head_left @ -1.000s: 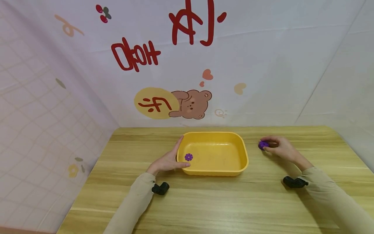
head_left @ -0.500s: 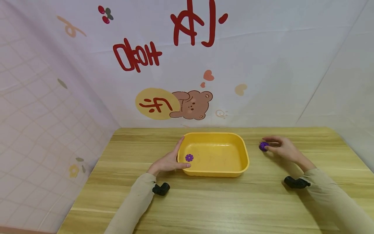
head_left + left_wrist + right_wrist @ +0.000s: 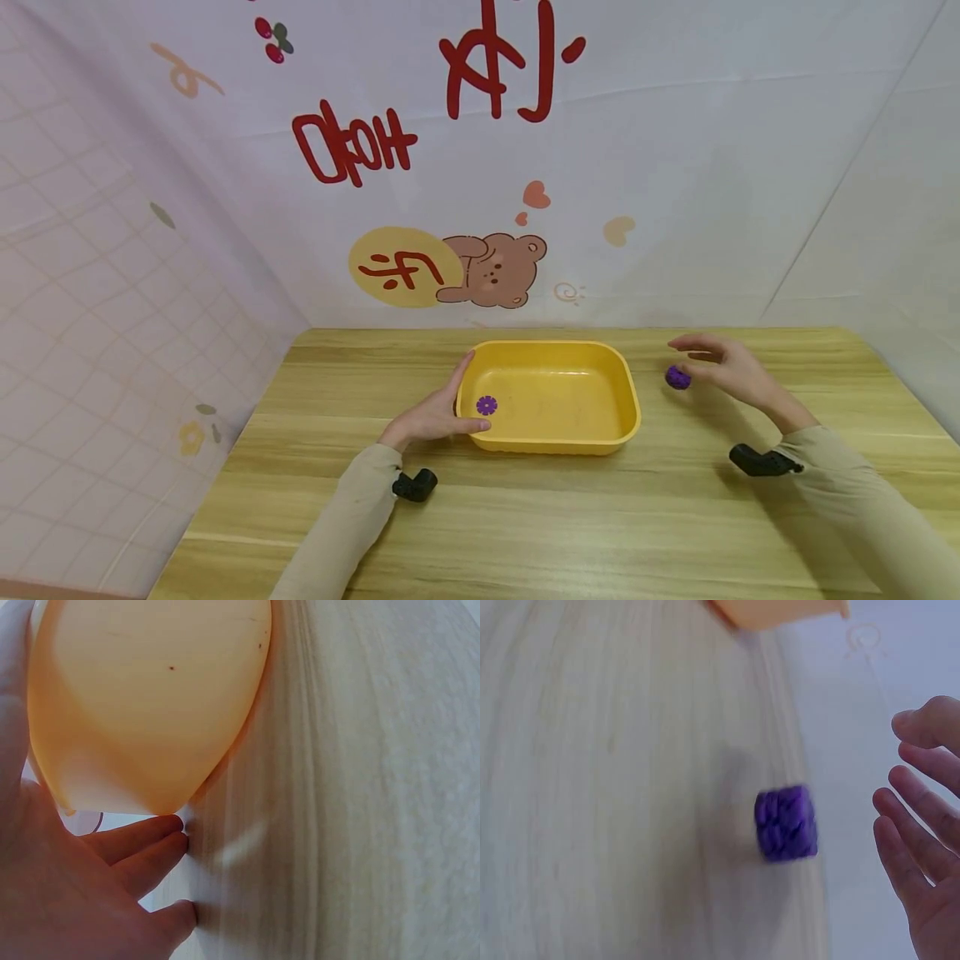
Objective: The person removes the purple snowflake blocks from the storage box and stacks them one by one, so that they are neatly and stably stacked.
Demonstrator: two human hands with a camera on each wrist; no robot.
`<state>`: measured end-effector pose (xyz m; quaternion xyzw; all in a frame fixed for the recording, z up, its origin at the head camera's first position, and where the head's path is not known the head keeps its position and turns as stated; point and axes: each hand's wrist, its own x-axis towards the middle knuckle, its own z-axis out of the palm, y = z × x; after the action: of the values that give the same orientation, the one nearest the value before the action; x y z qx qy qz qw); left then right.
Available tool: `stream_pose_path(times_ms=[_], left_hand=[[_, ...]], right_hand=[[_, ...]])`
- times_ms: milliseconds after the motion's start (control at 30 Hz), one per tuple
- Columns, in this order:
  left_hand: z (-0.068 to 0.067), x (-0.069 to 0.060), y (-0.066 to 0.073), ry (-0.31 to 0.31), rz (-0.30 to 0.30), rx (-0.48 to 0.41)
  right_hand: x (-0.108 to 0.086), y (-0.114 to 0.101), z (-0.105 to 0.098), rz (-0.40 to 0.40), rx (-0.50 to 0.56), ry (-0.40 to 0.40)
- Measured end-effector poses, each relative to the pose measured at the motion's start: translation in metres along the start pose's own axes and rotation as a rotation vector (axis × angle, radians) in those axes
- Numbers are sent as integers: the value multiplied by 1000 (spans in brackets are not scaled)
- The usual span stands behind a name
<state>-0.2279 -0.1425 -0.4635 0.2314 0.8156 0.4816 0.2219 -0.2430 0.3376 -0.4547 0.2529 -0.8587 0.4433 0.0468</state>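
My left hand (image 3: 433,414) holds the left end of a yellow plastic tub (image 3: 547,446), its thumb over the near rim and another finger up at the far left corner. In the left wrist view, other fingertips reach down near the tabletop beside the tub wall (image 3: 150,705). One flat purple notched disc, a snowflake building piece (image 3: 487,406), lies inside at the left. Right of the tub, a compact purple stack of such pieces (image 3: 678,377) sits on the table. My right hand (image 3: 735,375) hovers beside it, fingers spread; the right wrist view shows the stack (image 3: 786,823) apart from the fingers.
The wooden table (image 3: 525,533) ends at a white printed cloth (image 3: 697,208) behind and at the sides. Black wrist-worn devices (image 3: 415,485) stick out from both sleeves. The tub stands close to the table's back edge.
My right hand has let go of the purple stack and lifted slightly up and right, its fingers opening. The left hand, tub and disc stay in place; the view shifts slightly.
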Motion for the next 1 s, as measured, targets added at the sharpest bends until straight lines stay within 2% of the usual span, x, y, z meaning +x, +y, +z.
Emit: stream_pose_path(times_ms=[300, 633, 800, 1000], left_hand=[[1, -1, -2, 12, 10, -18], [0, -1, -1, 18, 8, -22], [1, -2, 0, 20, -2, -17], [1, -1, -2, 16, -1, -24]], right_hand=[[16, -24, 12, -25, -13, -43], [44, -56, 24, -163, -56, -159], [58, -68, 29, -143, -65, -235], [78, -72, 41, -133, -56, -331]])
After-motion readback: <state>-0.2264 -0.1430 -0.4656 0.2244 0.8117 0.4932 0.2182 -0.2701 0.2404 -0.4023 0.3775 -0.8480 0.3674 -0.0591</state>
